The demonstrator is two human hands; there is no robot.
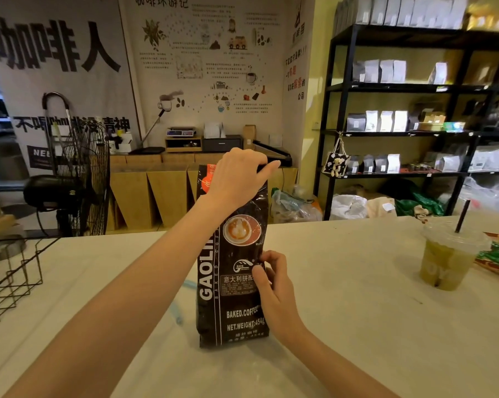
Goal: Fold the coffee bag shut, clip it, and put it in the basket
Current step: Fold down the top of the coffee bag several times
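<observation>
A tall black coffee bag (231, 305) with white lettering and a latte picture stands upright on the pale table (343, 326), right in front of me. My left hand (238, 176) is closed over the bag's top edge, fingers wrapped across it. My right hand (271, 282) grips the bag's right side around mid-height, thumb on the front. A black wire basket (9, 280) sits at the table's left edge. A pale blue, translucent object (182, 300) lies on the table just left of the bag, partly behind my left forearm; I cannot tell what it is.
An iced green drink in a plastic cup (446, 257) with a dark straw stands at the right, a colourful snack packet (498, 254) beside it. A floor fan (78, 179) stands beyond the table on the left. Black shelving (415, 110) with bags fills the right background.
</observation>
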